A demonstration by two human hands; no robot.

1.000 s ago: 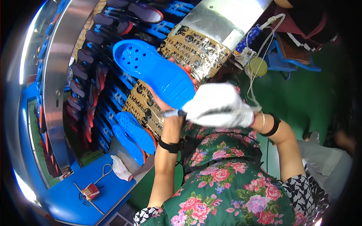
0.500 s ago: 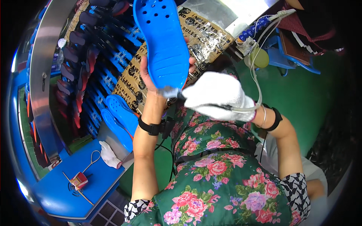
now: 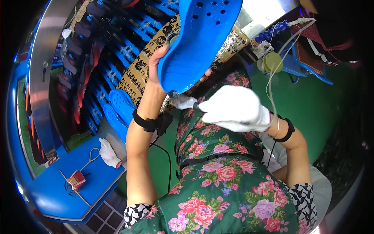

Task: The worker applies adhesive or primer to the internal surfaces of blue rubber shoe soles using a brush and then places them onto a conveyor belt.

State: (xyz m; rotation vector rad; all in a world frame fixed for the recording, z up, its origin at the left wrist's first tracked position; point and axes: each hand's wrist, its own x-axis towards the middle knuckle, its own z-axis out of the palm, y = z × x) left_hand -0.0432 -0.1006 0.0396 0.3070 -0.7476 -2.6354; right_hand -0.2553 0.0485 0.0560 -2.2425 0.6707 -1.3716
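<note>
Sole point(image 3: 194, 50), in the head view, lies across the bare left hand point(image 3: 156, 71), blue inner face toward the camera; the thumb presses along one edge and fingertips show past the other, so those fingers grip it from beneath, which seems to leave its face and heel rim free. The gloved right hand point(image 3: 233, 109) has its fingers wrapped round a brush point(image 3: 185, 102), its bristles angled toward the heel end near the left wrist; whether they touch the rim cannot be told. A tube point(image 3: 273, 97) hangs in a slack curve beyond the right fingers, perhaps giving that hand room to move. Left of the left fingers, cardboard point(image 3: 136, 74) apparently shields the rack; below it, other soles point(image 3: 121, 102) rest within easy reach. Farther from those fingers, a spare glove point(image 3: 108, 154) and a red box point(image 3: 76, 179) sit on the blue table point(image 3: 50, 191).
</note>
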